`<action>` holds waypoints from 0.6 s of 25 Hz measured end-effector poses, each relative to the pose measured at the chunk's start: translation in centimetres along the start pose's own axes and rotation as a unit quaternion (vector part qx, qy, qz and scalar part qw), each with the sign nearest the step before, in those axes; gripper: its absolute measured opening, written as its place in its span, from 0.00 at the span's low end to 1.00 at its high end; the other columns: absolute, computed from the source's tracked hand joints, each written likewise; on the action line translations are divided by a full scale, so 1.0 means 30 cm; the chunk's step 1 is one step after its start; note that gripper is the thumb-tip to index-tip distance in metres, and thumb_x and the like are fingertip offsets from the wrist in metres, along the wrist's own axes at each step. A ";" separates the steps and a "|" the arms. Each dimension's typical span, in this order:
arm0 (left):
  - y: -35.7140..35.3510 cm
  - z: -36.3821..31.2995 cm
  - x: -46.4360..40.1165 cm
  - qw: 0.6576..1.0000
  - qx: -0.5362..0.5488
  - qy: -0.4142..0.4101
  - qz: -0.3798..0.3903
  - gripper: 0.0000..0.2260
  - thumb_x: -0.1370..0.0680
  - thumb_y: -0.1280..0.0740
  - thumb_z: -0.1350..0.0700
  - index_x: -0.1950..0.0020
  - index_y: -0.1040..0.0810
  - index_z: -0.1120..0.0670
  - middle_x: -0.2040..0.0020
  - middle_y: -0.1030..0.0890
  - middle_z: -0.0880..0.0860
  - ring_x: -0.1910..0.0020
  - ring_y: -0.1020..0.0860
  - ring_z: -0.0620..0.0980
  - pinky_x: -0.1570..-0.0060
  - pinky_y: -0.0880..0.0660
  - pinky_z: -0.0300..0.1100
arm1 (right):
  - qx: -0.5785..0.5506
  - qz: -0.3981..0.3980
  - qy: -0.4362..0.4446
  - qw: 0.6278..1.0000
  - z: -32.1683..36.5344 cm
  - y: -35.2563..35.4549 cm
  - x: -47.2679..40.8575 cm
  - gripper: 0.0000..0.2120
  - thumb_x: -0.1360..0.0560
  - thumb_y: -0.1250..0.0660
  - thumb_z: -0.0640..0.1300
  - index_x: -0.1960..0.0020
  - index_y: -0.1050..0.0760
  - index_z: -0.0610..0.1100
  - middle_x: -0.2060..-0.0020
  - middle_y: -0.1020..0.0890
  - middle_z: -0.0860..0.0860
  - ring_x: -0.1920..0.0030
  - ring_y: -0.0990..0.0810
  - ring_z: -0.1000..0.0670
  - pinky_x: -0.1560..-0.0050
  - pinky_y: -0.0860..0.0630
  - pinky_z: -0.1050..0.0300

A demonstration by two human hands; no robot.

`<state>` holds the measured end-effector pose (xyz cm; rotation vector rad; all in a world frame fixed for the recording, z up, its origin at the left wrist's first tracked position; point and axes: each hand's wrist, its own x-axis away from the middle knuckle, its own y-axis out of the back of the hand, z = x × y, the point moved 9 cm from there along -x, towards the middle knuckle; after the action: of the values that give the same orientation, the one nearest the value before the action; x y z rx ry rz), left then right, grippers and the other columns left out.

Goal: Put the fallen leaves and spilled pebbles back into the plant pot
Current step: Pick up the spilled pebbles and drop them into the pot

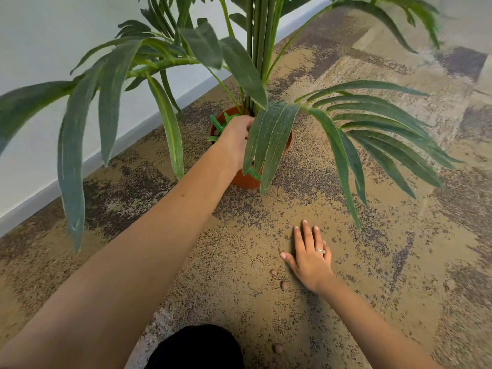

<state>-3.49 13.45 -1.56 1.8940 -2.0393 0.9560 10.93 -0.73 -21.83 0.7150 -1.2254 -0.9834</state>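
Note:
A terracotta plant pot (246,179) stands on the carpet with a tall green plant (258,62) growing from it. Bright green fallen leaves (217,125) lie inside the pot at its left rim. My left hand (237,134) reaches over the pot's rim into it, fingers curled downward; what it holds is hidden. My right hand (310,254) rests flat on the carpet, fingers spread, wearing a ring. Two brown pebbles (284,285) lie on the carpet just left of my right wrist. A third pebble (278,348) lies nearer to me.
Long drooping fronds (271,139) hang over the pot and partly cover my left hand. A white wall with a skirting board (53,187) runs along the left. A dark knee or trouser leg (197,347) shows at the bottom edge. Patterned brown carpet (399,262) extends to the right.

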 end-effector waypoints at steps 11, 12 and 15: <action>0.341 -0.023 -0.091 0.770 -0.600 -0.102 -0.191 0.19 0.20 0.42 0.48 0.35 0.38 0.59 0.36 0.31 0.63 0.43 0.26 0.63 0.43 0.27 0.55 | -0.004 0.003 -0.003 1.000 -0.003 -0.009 -0.002 0.36 0.24 0.56 0.64 0.25 0.64 0.46 0.27 0.68 0.48 0.28 0.67 0.43 0.30 0.58 0.41; 0.332 0.002 -0.094 0.795 -0.575 -0.089 -0.172 0.18 0.20 0.43 0.48 0.36 0.37 0.59 0.40 0.27 0.62 0.46 0.23 0.61 0.45 0.25 0.55 | -0.003 0.004 -0.004 1.000 -0.003 -0.009 -0.003 0.36 0.24 0.56 0.64 0.25 0.64 0.46 0.27 0.68 0.48 0.28 0.67 0.43 0.30 0.58 0.41; 0.264 0.005 -0.086 0.806 -0.556 -0.129 -0.154 0.09 0.21 0.41 0.53 0.45 0.33 0.57 0.51 0.21 0.58 0.55 0.20 0.56 0.52 0.21 0.53 | 0.000 0.004 -0.004 1.000 -0.002 -0.010 -0.004 0.36 0.24 0.56 0.64 0.25 0.64 0.46 0.27 0.67 0.48 0.27 0.67 0.43 0.30 0.57 0.41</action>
<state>-10.53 15.26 -5.62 1.5428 -1.6456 -0.5588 10.93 -0.75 -22.14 0.7059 -1.2347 -0.9814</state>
